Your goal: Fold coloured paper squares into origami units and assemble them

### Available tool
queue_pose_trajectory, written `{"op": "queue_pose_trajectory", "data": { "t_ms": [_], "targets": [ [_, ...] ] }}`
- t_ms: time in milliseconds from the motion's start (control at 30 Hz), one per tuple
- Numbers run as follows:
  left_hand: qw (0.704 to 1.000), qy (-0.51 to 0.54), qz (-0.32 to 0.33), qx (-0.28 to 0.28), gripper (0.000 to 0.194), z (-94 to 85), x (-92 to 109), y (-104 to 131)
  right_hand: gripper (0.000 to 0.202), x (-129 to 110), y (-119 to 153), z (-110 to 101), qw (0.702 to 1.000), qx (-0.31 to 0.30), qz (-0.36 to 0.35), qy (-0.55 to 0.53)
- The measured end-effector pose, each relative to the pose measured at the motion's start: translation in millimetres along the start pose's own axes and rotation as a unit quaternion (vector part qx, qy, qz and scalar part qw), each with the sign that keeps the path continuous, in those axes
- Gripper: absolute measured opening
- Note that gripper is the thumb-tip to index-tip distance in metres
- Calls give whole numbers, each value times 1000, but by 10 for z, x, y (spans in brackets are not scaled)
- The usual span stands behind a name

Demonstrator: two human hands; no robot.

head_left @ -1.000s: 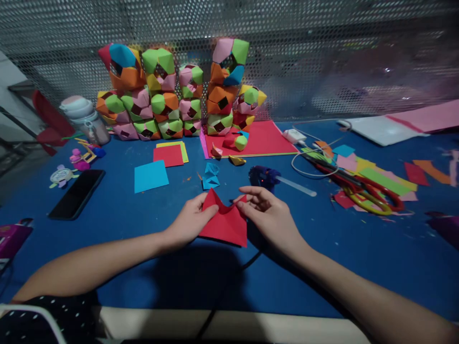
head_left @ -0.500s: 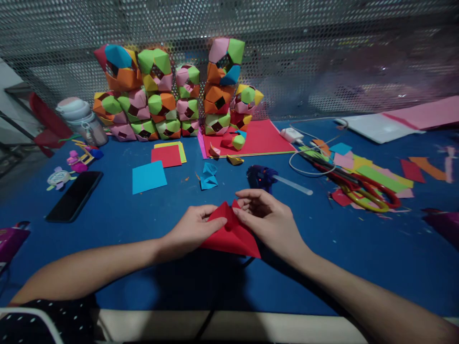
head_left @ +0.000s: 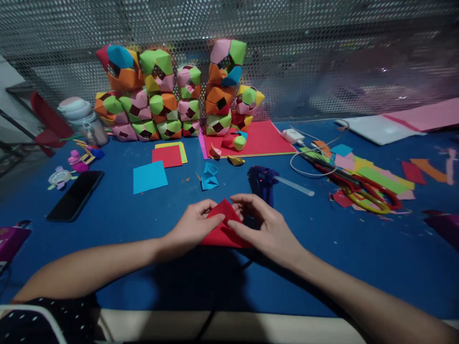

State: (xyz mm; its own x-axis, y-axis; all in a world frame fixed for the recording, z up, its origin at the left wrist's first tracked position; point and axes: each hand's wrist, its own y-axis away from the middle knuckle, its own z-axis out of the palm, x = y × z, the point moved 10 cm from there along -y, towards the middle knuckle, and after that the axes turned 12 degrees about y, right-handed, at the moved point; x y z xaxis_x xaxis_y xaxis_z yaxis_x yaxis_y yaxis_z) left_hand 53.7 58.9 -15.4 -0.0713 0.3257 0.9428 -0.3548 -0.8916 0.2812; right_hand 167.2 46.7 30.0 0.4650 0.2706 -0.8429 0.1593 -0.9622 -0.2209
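Observation:
A folded sheet of red paper (head_left: 224, 235) is held between my two hands above the blue tabletop, its pointed tip facing away from me. My left hand (head_left: 193, 222) grips its left side, thumb on top and fingers behind. On the other side my right hand (head_left: 267, 227) pinches the paper with the thumb near the middle; its fingertips are partly hidden behind the fold. Just beyond my hands lie a folded blue paper piece (head_left: 210, 177) and a dark blue glue gun (head_left: 261, 179) with a clear glue stick in its back.
Several multicoloured paper balls (head_left: 161, 106) stand stacked along the perforated metal wall. Flat paper squares (head_left: 149, 177) and a black phone (head_left: 76, 196) lie left. Scissors (head_left: 373, 193) rest on paper scraps at right, near a white cable (head_left: 301, 171). A bottle (head_left: 82, 122) stands back left.
My right hand has shifted slightly left and closer to my left thumb. The red paper's two upper points have come together into one tip, and its lower right corner has swung out of sight.

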Motion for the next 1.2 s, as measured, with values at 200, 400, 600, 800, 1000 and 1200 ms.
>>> {"op": "queue_pose_trajectory", "data": {
  "t_ms": [200, 400, 600, 800, 1000, 1200],
  "targets": [
    [999, -45, 18, 5, 14, -26, 8, -20, 3, 7, -11, 14, 996, 4, -21, 83],
    [994, -86, 62, -4, 13, -2, 55, -20, 6, 0, -19, 15, 994, 9, -40, 101],
    [997, -63, 37, -11, 14, 4, 67, -3, 4, -18, -6, 2, 991, 10, -67, 118],
    [998, -62, 3, -7, 11, -21, 50, -11, 9, -125, 15, 8, 987, 8, -129, 101],
    [996, -85, 4, -18, 11, -8, 60, -25, 17, -178, 15, 21, 984, -6, -154, 92],
    [995, -88, 4, -42, 16, 23, 120, -8, 18, -218, 32, 11, 980, -6, -167, 105]
  ]
}}
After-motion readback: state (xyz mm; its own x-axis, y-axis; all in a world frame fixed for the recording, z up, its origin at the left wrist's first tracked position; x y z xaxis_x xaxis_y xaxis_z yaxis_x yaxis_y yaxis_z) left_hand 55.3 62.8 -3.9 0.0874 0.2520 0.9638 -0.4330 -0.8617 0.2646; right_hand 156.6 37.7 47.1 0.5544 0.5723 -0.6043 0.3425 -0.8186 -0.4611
